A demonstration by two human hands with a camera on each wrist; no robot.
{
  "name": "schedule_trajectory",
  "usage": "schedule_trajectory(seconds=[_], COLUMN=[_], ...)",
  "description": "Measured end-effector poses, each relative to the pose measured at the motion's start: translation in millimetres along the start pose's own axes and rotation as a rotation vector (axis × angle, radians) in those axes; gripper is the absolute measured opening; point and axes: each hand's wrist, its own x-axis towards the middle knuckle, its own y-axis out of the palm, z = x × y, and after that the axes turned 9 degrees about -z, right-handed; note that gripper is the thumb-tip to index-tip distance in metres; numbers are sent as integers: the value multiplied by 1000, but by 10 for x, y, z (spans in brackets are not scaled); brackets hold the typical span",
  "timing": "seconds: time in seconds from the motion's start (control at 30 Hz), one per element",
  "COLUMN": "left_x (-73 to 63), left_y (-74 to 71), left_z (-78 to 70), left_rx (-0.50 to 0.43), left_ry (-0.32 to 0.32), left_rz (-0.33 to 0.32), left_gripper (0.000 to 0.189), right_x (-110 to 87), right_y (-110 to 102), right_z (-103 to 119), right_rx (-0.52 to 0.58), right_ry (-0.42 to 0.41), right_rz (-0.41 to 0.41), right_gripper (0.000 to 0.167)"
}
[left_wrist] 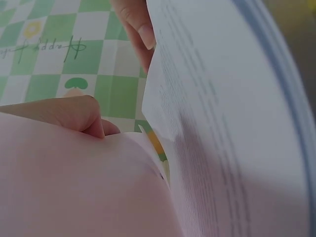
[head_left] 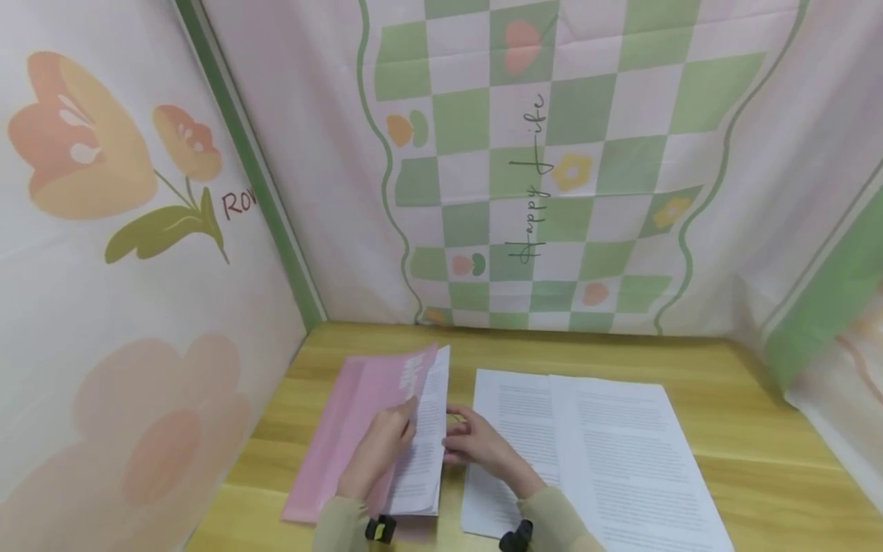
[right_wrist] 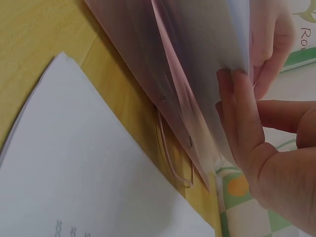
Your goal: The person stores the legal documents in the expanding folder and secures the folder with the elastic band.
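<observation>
The left grip [head_left: 379, 443] pinches the cover of the pink folder [head_left: 338, 429] under it, maybe to hold it open. The right grip [head_left: 483, 445] pinches the edge of the printed pages [head_left: 422, 464] inside, perhaps to keep them together. Loose sheets [head_left: 621, 445] lie flat on the bench [head_left: 759, 468], right of the right grip, likely so they don't mix.

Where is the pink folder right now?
In the head view, the pink folder is left of center on the wood-grain table, left of the flat printed sheets; the left hand grips it.
</observation>
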Motion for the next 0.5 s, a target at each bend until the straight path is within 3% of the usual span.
schedule_trajectory(seconds=[0.5], left_x=[21], left_y=[15], left_z=[5], left_rx=[8], left_ry=[27], left_rz=[-1], left_gripper=[45], right_x=[73], right_y=[195], right_z=[-5], right_rx=[24], right_ry=[6], right_rz=[-8], right_gripper=[69])
